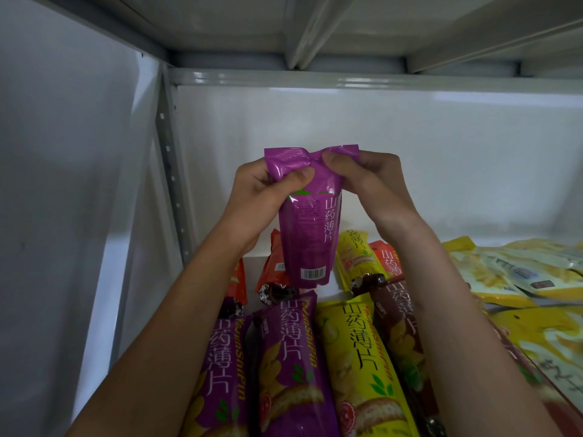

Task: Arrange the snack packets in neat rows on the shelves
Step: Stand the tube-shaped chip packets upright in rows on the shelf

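Front purple packets [293, 367] run off the bottom edge.

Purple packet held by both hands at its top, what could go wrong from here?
1. The left hand and right hand pinch only the crumpled top of the purple packet; it hangs upright and could slip or crease further.
2. Its lower end hangs just above the orange packet and yellow packet at the back, so lowering it may knock them askew.
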`<state>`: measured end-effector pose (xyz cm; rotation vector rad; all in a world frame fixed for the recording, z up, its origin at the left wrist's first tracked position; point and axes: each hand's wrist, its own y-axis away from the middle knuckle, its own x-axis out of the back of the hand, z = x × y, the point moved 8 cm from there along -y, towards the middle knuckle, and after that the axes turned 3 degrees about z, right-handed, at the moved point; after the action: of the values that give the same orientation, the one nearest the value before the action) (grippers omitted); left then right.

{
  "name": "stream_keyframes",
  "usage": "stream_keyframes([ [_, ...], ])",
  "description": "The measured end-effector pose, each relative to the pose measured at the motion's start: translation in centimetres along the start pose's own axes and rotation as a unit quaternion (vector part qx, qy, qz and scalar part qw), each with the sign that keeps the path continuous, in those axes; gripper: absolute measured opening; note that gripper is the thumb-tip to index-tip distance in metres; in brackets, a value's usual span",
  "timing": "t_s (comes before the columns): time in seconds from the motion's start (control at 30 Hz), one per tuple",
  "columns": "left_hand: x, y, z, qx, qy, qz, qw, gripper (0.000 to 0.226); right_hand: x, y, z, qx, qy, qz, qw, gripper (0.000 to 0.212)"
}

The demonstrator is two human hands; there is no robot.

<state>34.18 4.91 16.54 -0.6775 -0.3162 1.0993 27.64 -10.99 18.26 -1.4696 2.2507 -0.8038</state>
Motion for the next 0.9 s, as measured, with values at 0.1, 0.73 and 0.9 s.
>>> stream_keyframes([
  [0.1,-0.1,0.1,-0.1,0.000,0.007,-0.005,1.000,0.016,0.3,-0.2,0.2,-0.008,0.003,0.030,1.000,0.016],
  [0.73,0.1,-0.1,-1.8,0.074,0.085,-0.013,0.994,0.033,0.0,0.1,0.6,0.001,0.029,-0.038,0.999,0.022],
  [0.9,0.0,-0.1,-2.5,0.118,0.103,-0.046,0.987,0.031,0.4,0.0,0.8,0.018,0.033,0.005,0.999,0.022],
])
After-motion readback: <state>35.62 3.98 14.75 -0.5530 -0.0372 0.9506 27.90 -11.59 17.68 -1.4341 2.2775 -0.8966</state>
